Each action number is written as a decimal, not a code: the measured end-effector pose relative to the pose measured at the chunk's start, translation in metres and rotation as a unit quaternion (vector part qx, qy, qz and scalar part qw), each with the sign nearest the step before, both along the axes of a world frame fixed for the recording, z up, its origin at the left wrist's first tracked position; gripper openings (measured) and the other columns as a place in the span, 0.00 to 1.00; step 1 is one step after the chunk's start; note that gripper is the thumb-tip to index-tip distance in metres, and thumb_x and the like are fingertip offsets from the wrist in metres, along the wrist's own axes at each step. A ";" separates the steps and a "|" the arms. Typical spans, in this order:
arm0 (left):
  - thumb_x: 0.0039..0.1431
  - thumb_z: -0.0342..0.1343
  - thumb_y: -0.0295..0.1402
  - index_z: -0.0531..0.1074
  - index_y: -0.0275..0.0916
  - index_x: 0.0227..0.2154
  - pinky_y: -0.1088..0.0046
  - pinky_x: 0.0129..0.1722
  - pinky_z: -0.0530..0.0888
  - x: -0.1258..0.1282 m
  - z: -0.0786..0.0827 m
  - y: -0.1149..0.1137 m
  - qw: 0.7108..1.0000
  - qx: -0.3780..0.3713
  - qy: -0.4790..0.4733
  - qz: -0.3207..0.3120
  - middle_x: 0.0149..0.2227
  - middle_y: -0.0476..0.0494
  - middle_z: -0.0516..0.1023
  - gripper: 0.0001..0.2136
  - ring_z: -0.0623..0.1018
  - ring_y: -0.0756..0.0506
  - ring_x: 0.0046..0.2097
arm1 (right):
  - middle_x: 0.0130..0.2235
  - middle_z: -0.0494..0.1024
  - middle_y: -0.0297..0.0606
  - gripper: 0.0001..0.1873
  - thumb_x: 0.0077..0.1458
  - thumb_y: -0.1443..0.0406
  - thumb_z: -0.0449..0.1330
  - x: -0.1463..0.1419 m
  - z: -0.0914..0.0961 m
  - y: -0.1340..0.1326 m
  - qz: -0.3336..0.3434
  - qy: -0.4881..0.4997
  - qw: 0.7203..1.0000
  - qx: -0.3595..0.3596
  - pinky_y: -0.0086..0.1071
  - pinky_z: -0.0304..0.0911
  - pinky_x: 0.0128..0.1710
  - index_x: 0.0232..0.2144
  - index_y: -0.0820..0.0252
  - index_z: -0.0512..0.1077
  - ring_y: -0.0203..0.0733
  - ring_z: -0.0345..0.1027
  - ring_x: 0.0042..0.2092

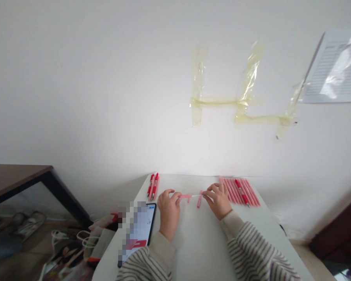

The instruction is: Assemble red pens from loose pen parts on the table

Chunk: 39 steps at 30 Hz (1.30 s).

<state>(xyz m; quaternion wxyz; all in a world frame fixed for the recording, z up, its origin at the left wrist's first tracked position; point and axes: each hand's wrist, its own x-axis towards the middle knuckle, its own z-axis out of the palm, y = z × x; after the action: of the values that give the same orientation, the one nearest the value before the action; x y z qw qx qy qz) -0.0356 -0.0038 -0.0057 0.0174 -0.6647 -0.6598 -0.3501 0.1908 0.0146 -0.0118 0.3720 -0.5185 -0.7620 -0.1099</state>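
Observation:
My left hand [169, 210] pinches a pink pen barrel [186, 196] between thumb and fingertips, with a small pink part jutting down from it. From the barrel's right end a thin whitish rod, which looks like a pen refill [196, 195], runs across to my right hand [218, 200]. The thumb and fingers of that hand are closed on the rod's far end. Just behind the rod lies a short pink and red pen piece [199, 201] on the white table [203, 242]. Whether the rod is still partly inside the barrel is hard to make out.
A row of pink pens [232, 191], with a red pen [241, 192] on top, lies at the back right. Several red and pink pens [153, 186] sit at the back left. A phone [150, 222] rests along the left edge. Beyond it is floor clutter [73, 249].

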 end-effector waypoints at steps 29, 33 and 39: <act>0.58 0.60 0.35 0.82 0.50 0.34 0.51 0.54 0.70 0.004 -0.006 0.003 0.998 0.051 0.000 -0.029 0.45 0.42 0.76 0.06 0.72 0.39 0.51 | 0.38 0.77 0.37 0.10 0.64 0.64 0.58 -0.002 0.002 -0.002 0.015 0.010 0.999 -0.043 0.56 0.49 0.61 0.39 0.47 0.79 0.47 0.64 0.49; 0.57 0.61 0.35 0.82 0.50 0.34 0.52 0.54 0.71 0.005 -0.007 0.002 0.998 0.057 0.005 -0.033 0.45 0.43 0.76 0.05 0.72 0.40 0.51 | 0.38 0.77 0.36 0.08 0.63 0.64 0.61 -0.003 0.000 -0.002 0.013 0.008 0.999 -0.036 0.54 0.50 0.60 0.39 0.46 0.80 0.47 0.63 0.49; 0.57 0.61 0.34 0.82 0.49 0.33 0.51 0.53 0.71 0.004 -0.007 0.003 0.998 0.051 -0.004 -0.024 0.45 0.43 0.77 0.05 0.72 0.39 0.51 | 0.40 0.77 0.36 0.09 0.63 0.64 0.61 -0.002 -0.004 0.000 0.004 0.014 0.999 -0.035 0.53 0.50 0.60 0.41 0.44 0.80 0.47 0.63 0.50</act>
<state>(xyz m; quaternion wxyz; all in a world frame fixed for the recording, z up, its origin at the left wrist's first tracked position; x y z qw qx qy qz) -0.0315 -0.0006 -0.0124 0.0402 -0.6768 -0.6253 -0.3864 0.1885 0.0148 -0.0160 0.3648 -0.5298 -0.7620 -0.0746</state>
